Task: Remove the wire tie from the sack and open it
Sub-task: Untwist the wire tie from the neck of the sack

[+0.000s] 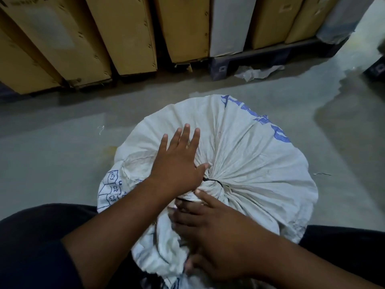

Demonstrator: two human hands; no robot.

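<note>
Cardboard boxes [125, 34] stand in a row at the far left and along the back, well apart from my work, so the risks are all closer in.

My left hand [177, 163] lies flat on the top of the sack [260, 163]. The fingers are straight and spread, and the thumb reaches toward the gathered neck. That hand only presses down and grips nothing. If I pull hard at the neck, I judge the slick woven cloth could slide under my palm and the whole sack could tip toward me.

Just right of the thumb, the wire tie [214, 181] is a thin dark loop cinched tight round the neck and not yet off. Its twisted ends are too small for me to make out. I might turn them the wrong way and tighten the loop, or prick a fingertip on a cut end.

Below the tie, my right hand [212, 230] grips the bunched mouth of the sack. Its fingers curl into the loose cloth and the forefinger stretches up toward the wire. The hand is blurred, so I cannot tell how firm that hold is. Yanking the bunch before the wire is undone could tear the weave.

Further right, the sack bulges full on the floor [343, 163]. If the neck opens suddenly, the contents may shift or spill.
</note>
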